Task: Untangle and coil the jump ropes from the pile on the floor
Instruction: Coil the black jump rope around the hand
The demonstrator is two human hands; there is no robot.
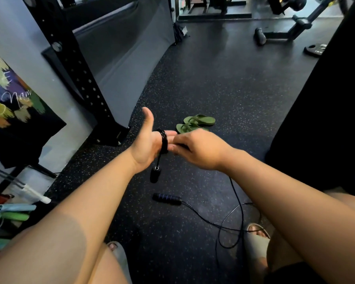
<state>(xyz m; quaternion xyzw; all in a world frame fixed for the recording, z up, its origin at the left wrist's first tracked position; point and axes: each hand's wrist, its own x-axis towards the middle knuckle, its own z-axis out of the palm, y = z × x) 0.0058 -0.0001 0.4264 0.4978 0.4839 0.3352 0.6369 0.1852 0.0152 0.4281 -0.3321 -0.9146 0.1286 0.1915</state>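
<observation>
A black jump rope is wound in several turns [164, 141] around the fingers of my left hand [149, 143], thumb up and palm facing right. One black handle [155, 174] dangles below that hand. My right hand [197, 148] is closed on the rope next to the left fingertips. From under my right wrist the thin black cord [237, 203] drops to the floor and loops there. The other handle [166, 198], black with blue rings, lies on the floor between my arms.
Green flip-flops [195, 123] lie on the speckled rubber floor beyond my hands. A black rack upright [78, 70] stands at the left, a bench frame [287, 31] at the far right. Coloured items [10, 212] lie at the left edge. My sandalled feet [256, 240] are near the loose cord.
</observation>
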